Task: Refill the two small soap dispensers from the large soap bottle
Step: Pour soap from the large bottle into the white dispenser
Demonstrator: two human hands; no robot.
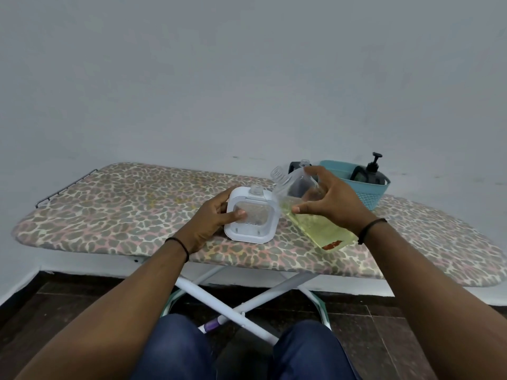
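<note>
A white square soap dispenser (251, 218) with a clear window and an open neck on top stands on the ironing board (123, 209). My left hand (212, 220) grips its left side. My right hand (329, 201) holds the large clear soap bottle (310, 215), tilted with its uncapped mouth up-left, near the dispenser's neck. Yellow-green soap lies in the bottle's lower part. A second dispenser (297, 167), dark with a clear neck, stands behind the bottle, mostly hidden.
A teal basket (370, 196) at the back right of the board holds a black pump head (374, 167) and another dark object. The board stands against a pale wall. Its crossed legs and my knees are below.
</note>
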